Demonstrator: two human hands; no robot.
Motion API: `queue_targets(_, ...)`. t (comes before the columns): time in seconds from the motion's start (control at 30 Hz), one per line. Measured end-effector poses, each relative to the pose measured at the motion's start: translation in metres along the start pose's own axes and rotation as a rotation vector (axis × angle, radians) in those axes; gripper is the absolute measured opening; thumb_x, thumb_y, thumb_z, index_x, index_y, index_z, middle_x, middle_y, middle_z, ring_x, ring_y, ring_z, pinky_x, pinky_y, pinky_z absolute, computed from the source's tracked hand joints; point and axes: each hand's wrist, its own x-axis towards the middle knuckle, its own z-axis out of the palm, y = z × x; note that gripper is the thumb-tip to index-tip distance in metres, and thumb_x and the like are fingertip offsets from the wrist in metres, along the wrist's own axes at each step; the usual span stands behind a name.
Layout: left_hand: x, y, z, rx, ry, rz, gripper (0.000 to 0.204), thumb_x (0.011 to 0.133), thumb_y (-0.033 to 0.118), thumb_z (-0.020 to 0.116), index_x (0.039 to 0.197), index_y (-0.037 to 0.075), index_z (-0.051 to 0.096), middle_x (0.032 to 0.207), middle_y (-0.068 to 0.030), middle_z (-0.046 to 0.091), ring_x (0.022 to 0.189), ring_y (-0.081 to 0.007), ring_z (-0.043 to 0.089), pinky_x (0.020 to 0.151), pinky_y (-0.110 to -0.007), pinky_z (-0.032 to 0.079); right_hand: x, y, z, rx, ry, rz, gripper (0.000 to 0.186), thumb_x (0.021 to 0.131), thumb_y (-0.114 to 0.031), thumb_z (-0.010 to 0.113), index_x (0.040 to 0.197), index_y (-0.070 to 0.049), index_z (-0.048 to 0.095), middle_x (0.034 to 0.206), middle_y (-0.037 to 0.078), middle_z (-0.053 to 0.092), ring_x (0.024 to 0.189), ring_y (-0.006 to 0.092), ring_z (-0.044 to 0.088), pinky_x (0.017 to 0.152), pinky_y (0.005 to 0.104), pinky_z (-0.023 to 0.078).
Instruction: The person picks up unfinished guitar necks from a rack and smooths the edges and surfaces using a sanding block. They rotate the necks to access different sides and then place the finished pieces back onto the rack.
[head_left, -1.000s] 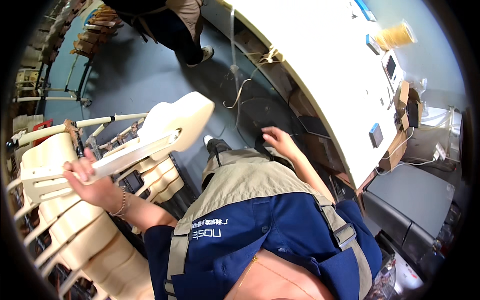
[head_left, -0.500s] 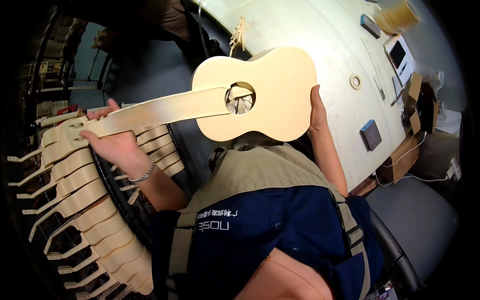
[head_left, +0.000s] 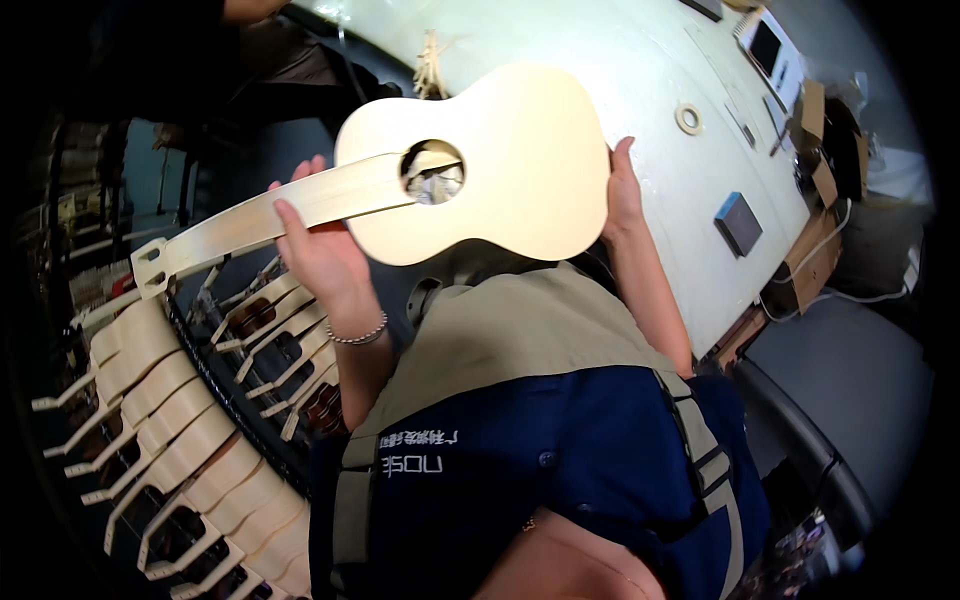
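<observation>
I hold an unfinished pale wooden guitar [head_left: 530,160] face up in front of my apron, its neck pointing left. My left hand [head_left: 325,255] is closed round the neck near the body, thumb on top and fingertips showing past the far edge. The slotted headstock [head_left: 152,268] sticks out free beyond it. At the rounded end of the body, my right hand [head_left: 622,195] grips the rim, its thumb up and its fingers mostly hidden underneath. Crumpled pale material [head_left: 436,186] shows inside the sound hole.
A rack on my left carries several similar unfinished instruments [head_left: 190,430]. On the pale table [head_left: 640,90] lie a grey-blue block [head_left: 740,222], a tape roll [head_left: 689,119] and a phone [head_left: 765,45]. Cardboard boxes [head_left: 815,255] and a dark chair [head_left: 830,380] stand right. Another person's arm [head_left: 250,10] shows at the top.
My left hand has gone from beside the headstock along the neck to near the body. The guitar sits slightly farther left and higher in view; my right hand keeps its hold on the end.
</observation>
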Motion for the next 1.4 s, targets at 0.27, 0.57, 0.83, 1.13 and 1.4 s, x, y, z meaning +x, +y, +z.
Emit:
queue_targets(0.27, 0.034, -0.012, -0.028, -0.101, 0.063, -0.143, 0.038, 0.096, 0.028, 0.04, 0.124, 0.002, 0.035, 0.125, -0.0161, 0.045, 0.12, -0.0312, 0.044, 0.101, -0.05, 0.038, -0.015, -0.009, 0.027, -0.132, -0.084, -0.152, 0.078, 0.091, -0.058, 0.004, 0.139, 0.0, 0.026, 0.137, 0.015, 0.039, 0.126, 0.0277, 0.038, 0.104, 0.0387, 0.034)
queue_targets(0.57, 0.029, 0.0, -0.008, -0.047, -0.031, -0.316, 0.044, 0.098, 0.027, 0.033, 0.125, -0.007, 0.04, 0.124, -0.0225, 0.047, 0.119, -0.031, 0.045, 0.102, -0.045, 0.036, -0.024, -0.023, 0.025, -0.387, 0.007, -0.101, 0.082, 0.09, -0.061, 0.006, 0.138, 0.003, 0.025, 0.136, 0.021, 0.038, 0.123, 0.0284, 0.044, 0.1, 0.0373, 0.04)
queue_targets(0.83, 0.004, 0.007, 0.015, -0.032, -0.147, -0.144, 0.043, 0.098, 0.023, 0.031, 0.128, -0.009, 0.032, 0.123, -0.0265, 0.046, 0.117, -0.0329, 0.047, 0.098, -0.044, 0.04, -0.02, -0.027, -0.001, -0.207, 0.093, -0.103, 0.084, 0.09, -0.062, 0.008, 0.133, 0.006, 0.033, 0.129, 0.02, 0.046, 0.119, 0.0273, 0.047, 0.099, 0.0354, 0.039)
queue_targets(1.13, -0.004, 0.029, 0.016, 0.059, -0.735, 0.107, 0.046, 0.093, 0.014, 0.048, 0.131, -0.002, 0.03, 0.132, -0.0276, 0.04, 0.126, -0.0395, 0.036, 0.105, -0.049, 0.03, -0.012, -0.025, -0.058, -0.363, -0.16, -0.248, 0.069, 0.078, -0.031, 0.071, 0.129, 0.003, 0.039, 0.121, 0.014, 0.052, 0.109, 0.0224, 0.054, 0.091, 0.0334, 0.045)
queue_targets(1.4, -0.023, 0.015, 0.022, 0.129, -0.706, 0.191, 0.057, 0.086, 0.041, 0.057, 0.13, 0.009, 0.039, 0.133, -0.025, 0.04, 0.125, -0.0308, 0.04, 0.104, -0.043, 0.033, -0.007, -0.017, -0.071, -0.624, -0.055, -0.412, 0.068, 0.078, -0.004, 0.065, 0.138, -0.002, 0.031, 0.135, 0.012, 0.043, 0.119, 0.0198, 0.046, 0.097, 0.03, 0.039)
